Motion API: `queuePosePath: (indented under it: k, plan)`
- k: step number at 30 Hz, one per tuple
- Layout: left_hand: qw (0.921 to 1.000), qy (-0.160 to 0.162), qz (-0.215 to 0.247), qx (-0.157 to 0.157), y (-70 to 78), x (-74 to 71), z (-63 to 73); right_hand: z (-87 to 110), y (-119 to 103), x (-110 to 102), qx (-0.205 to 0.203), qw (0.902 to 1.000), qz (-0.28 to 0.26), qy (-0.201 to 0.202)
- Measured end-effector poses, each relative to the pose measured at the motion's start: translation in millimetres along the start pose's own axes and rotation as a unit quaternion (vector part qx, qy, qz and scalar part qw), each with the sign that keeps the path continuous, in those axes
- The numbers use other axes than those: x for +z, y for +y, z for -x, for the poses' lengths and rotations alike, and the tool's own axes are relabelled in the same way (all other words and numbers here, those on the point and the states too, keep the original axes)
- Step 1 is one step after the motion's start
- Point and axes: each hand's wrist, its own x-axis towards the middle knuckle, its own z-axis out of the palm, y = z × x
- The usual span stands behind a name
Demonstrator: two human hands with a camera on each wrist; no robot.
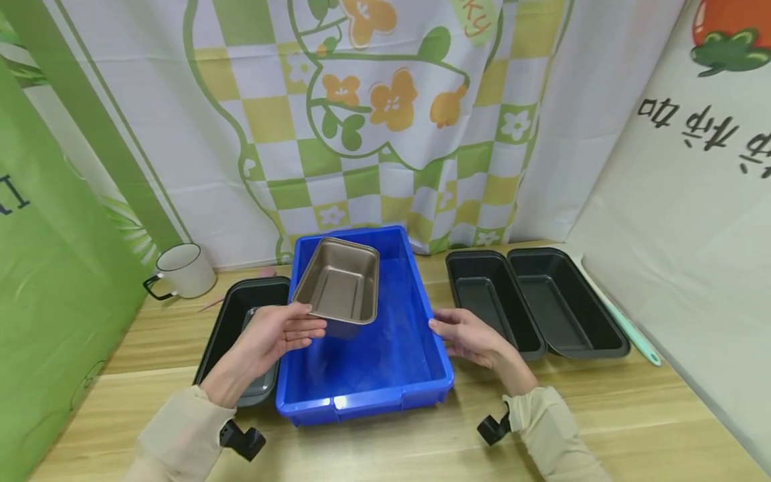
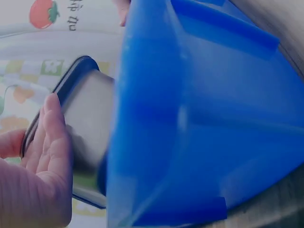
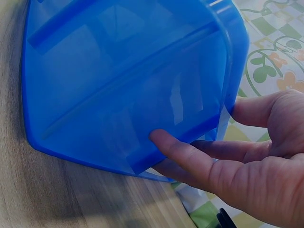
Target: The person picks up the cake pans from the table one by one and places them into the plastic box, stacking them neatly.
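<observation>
A bronze-coloured loaf pan (image 1: 340,281) is held over the left part of a blue plastic bin (image 1: 385,391). My left hand (image 1: 274,338) grips the pan by its near left corner, thumb on the rim and fingers against the outer side. In the left wrist view, the outside of the loaf pan (image 2: 88,116) shows beyond the bin's wall. My right hand (image 1: 472,338) pinches the bin's right rim, thumb over the edge. From the right wrist, the fingers (image 3: 185,154) reach along the outside of the bin's wall.
Left of the bin stands a black loaf pan (image 1: 211,348) with a greyish piece inside, partly behind my left arm. A white mug (image 1: 187,271) stands behind it. Two black loaf pans (image 1: 490,301) sit side by side at right, near a mint-green handle (image 1: 632,331). Printed curtains (image 1: 385,194) enclose the table.
</observation>
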Motion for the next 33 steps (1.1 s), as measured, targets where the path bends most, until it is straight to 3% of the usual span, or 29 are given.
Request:
queuePosePath:
  k: [8,15,20,24,33]
  plan:
    - [0.9975,0.027,-0.058,-0.027,3.9,17.8,-17.3,0.0,0,-1,0.001,1.0,-0.003,-0.003]
    - [0.9948,-0.007,-0.091,-0.045,4.6,27.4,-21.6,0.6,0,-1,-0.004,1.0,-0.002,-0.007]
    - [0.9912,-0.006,-0.117,-0.061,5.0,27.0,-21.7,0.2,0,0,-0.002,1.0,-0.002,-0.005]
    - [0.9861,-0.009,-0.148,-0.076,2.5,26.3,-21.8,-0.3,0,0,-0.001,1.0,0.0,-0.002]
    - [0.9726,-0.055,-0.192,-0.119,-5.4,31.7,-19.1,-0.6,1,0,-0.005,1.0,-0.006,-0.004]
